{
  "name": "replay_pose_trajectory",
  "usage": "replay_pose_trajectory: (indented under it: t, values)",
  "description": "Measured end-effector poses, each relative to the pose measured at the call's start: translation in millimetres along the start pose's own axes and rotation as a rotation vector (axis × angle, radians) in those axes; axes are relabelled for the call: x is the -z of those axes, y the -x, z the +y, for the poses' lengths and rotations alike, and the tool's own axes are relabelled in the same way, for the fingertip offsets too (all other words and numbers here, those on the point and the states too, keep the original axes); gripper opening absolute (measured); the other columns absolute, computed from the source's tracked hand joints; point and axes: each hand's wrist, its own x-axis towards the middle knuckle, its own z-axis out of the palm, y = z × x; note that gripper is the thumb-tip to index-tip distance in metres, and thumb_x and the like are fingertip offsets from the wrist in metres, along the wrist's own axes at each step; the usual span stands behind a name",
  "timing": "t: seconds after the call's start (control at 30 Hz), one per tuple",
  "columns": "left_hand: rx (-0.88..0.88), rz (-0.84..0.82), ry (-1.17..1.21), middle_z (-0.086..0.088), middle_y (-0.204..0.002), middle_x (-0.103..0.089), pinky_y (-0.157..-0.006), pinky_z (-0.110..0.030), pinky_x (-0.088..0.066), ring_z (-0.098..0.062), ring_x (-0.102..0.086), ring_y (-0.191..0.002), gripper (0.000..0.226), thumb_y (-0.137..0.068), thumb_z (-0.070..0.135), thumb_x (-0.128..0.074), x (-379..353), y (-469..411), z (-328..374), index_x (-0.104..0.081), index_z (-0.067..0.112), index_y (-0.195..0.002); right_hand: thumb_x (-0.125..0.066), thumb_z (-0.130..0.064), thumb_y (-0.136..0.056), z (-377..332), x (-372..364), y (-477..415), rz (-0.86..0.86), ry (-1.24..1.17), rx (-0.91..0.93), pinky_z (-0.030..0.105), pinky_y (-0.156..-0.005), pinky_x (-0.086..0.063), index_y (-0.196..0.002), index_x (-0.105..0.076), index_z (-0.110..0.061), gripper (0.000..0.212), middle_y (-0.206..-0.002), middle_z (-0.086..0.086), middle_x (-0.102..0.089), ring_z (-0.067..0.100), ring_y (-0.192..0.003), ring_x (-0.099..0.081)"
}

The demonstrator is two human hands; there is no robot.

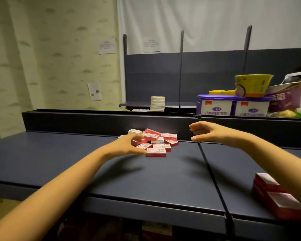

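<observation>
A loose pile of several small red and white boxes [159, 141] lies on the dark blue shelf [76, 157] against its back wall. My left hand [127, 145] reaches into the pile's left side, thumb touching the front box [156, 152]; its fingers are blurred among the boxes. My right hand [207, 133] hovers to the right of the pile, fingers loosely curled, holding nothing. A stack of the same red boxes [274, 195] stands at the shelf's front right, partly behind my right forearm.
A dark divider strip [210, 173] runs front to back across the shelf. Behind the back wall stand rolls of tape [157, 103], purple-white tins [231, 106], a yellow bowl [253, 85] and a purple carton [285, 98]. A person is at the far right edge.
</observation>
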Motion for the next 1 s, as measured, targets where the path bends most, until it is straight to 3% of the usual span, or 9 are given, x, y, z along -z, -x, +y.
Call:
replay_pose_trajectory:
  t: [0.1, 0.2, 0.33, 0.43, 0.57, 0.8, 0.9, 1.0]
  values:
    - [-0.026, -0.022, -0.015, -0.002, -0.140, -0.045, -0.104, -0.028, -0.037, -0.013, -0.046, -0.119, 0.064, -0.079, 0.032, -0.072, -3, -9, -17, -0.041, 0.023, -0.135, -0.066, -0.029, -0.082, -6, -14, -19, -0.026, -0.009, -0.022, 0.030, -0.099, -0.041, -0.133, -0.040, -0.023, 0.058, -0.140, 0.002, -0.044, 0.016, -0.121, -0.046]
    - [-0.057, -0.040, -0.028, 0.000, -0.137, -0.048, -0.096, -0.023, -0.035, -0.010, -0.045, -0.115, 0.058, -0.081, 0.029, -0.070, -10, -21, -24, -0.045, 0.021, -0.133, -0.067, -0.027, -0.082, -9, -23, -37, -0.071, 0.012, -0.027, 0.026, -0.095, -0.040, -0.134, -0.038, -0.023, 0.060, -0.141, 0.002, -0.043, 0.012, -0.116, -0.044]
    - [-0.084, -0.027, -0.087, 0.003, -0.132, -0.052, -0.095, -0.022, -0.037, -0.014, -0.048, -0.120, 0.051, -0.078, 0.030, -0.073, -17, -38, -28, -0.053, 0.021, -0.124, -0.068, -0.025, -0.082, -8, -29, -57, -0.122, 0.056, -0.033, 0.032, -0.102, -0.039, -0.136, -0.037, -0.022, 0.063, -0.141, 0.003, -0.044, 0.014, -0.119, -0.045]
    - [-0.153, 0.038, -0.294, 0.007, -0.133, -0.054, -0.106, -0.034, -0.037, -0.014, -0.045, -0.123, 0.051, -0.076, 0.041, -0.072, -20, -48, -29, -0.057, 0.026, -0.122, -0.068, -0.023, -0.082, -7, -36, -71, -0.152, 0.094, -0.039, 0.035, -0.104, -0.041, -0.134, -0.038, -0.020, 0.060, -0.138, 0.005, -0.047, 0.019, -0.121, -0.048]
    - [-0.200, 0.090, -0.486, 0.010, -0.132, -0.053, -0.108, -0.043, -0.028, -0.016, -0.035, -0.129, 0.044, -0.078, 0.051, -0.065, -24, -53, -28, -0.059, 0.031, -0.117, -0.066, -0.020, -0.083, -7, -48, -87, -0.171, 0.204, -0.047, 0.040, -0.109, -0.036, -0.135, -0.039, -0.019, 0.058, -0.141, 0.005, -0.043, 0.022, -0.127, -0.043]
    - [-0.101, 0.122, -0.440, -0.002, -0.128, -0.048, -0.105, -0.042, -0.014, -0.021, -0.027, -0.128, 0.038, -0.074, 0.051, -0.068, -21, -50, -32, -0.063, 0.035, -0.108, -0.064, -0.021, -0.085, -3, -64, -106, -0.184, 0.394, -0.049, 0.033, -0.104, -0.037, -0.134, -0.043, -0.015, 0.054, -0.139, 0.007, -0.045, 0.022, -0.123, -0.045]
    - [-0.102, 0.172, -0.402, 0.000, -0.124, -0.052, -0.105, -0.040, -0.013, -0.019, -0.032, -0.125, 0.038, -0.075, 0.053, -0.067, -17, -49, -36, -0.061, 0.037, -0.109, -0.064, -0.028, -0.085, -2, -67, -107, -0.152, 0.458, -0.005, 0.031, -0.100, -0.039, -0.131, -0.048, -0.013, 0.051, -0.134, 0.007, -0.046, 0.020, -0.118, -0.046]
    - [-0.119, 0.189, -0.328, 0.008, -0.115, -0.057, -0.107, -0.038, -0.016, -0.010, -0.039, -0.112, 0.037, -0.077, 0.047, -0.068, -13, -46, -35, -0.060, 0.032, -0.110, -0.064, -0.030, -0.085, -1, -70, -108, -0.138, 0.496, 0.034, 0.025, -0.087, -0.040, -0.122, -0.057, -0.012, 0.042, -0.127, 0.008, -0.051, 0.014, -0.103, -0.046]
